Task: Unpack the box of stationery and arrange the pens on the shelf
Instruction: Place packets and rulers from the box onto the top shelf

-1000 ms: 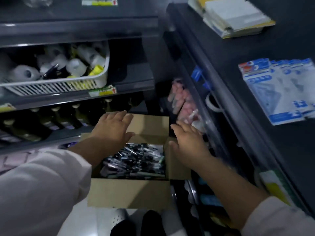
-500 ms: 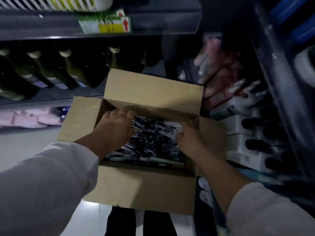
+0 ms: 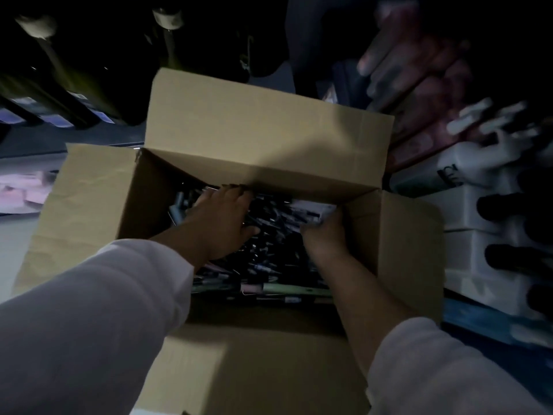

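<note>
An open cardboard box stands on the floor below me, its flaps folded outward. Inside lies a heap of dark pens, several with pale ends. Both of my hands are down in the box. My left hand lies on the left part of the heap, fingers spread toward the far wall and thumb out to the right. At the right wall, my right hand has its fingers curled round a bunch of pens with white ends. White sleeves cover both forearms.
Dark bottles lie on a low shelf at the upper left. To the right are pink packets, white spray bottles and white crates holding dark bottles. Pale floor shows left of the box.
My head has dropped closer to the box, so the upper shelves have left the view. Both hands went from above the flaps down into the pens, and the right hand closed on a bunch.
</note>
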`<act>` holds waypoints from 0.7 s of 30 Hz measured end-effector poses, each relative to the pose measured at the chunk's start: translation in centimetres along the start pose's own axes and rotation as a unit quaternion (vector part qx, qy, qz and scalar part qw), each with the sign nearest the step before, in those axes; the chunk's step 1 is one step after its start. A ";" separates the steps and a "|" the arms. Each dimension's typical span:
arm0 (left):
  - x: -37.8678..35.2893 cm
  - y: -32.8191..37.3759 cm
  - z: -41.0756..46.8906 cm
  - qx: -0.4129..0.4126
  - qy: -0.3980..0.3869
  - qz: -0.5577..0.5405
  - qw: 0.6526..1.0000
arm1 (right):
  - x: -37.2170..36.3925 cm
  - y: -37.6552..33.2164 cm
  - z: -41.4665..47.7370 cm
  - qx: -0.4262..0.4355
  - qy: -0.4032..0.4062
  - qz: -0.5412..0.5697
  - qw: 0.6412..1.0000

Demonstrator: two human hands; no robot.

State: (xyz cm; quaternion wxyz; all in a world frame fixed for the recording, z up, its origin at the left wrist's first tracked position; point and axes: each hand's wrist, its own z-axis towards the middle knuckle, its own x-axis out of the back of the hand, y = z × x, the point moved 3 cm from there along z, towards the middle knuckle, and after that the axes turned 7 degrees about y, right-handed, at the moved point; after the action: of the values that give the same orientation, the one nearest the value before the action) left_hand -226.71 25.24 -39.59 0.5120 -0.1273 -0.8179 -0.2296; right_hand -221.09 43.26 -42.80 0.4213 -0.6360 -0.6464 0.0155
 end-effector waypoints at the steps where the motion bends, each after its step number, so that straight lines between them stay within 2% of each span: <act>1: -0.3 -0.2 0.1 0.003 -0.004 -0.001 1.000 | 0.0 0.0 0.1 0.002 0.001 0.004 1.000; 7: -1.2 -1.3 0.1 0.022 -0.019 -0.014 0.999 | 0.2 -1.2 1.6 -0.015 -0.017 -0.003 1.000; 15: -1.5 -1.4 0.1 0.038 -0.020 0.008 0.999 | 0.4 -1.5 2.6 -0.083 -0.050 -0.056 0.994; 18: -1.6 -1.7 0.0 0.044 -0.016 0.005 0.999 | -0.9 -1.6 2.3 -0.062 -0.048 -0.072 0.994; 21: -1.8 -2.0 -0.1 0.045 -0.012 0.002 0.999 | -1.5 -1.2 1.8 -0.020 -0.006 -0.063 0.998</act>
State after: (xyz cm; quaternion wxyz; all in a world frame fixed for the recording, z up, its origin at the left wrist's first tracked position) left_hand -226.75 23.50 -41.66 0.5074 -0.1082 -0.8335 -0.1901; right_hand -223.37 42.75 -44.07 0.4045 -0.6021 -0.6880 -0.0202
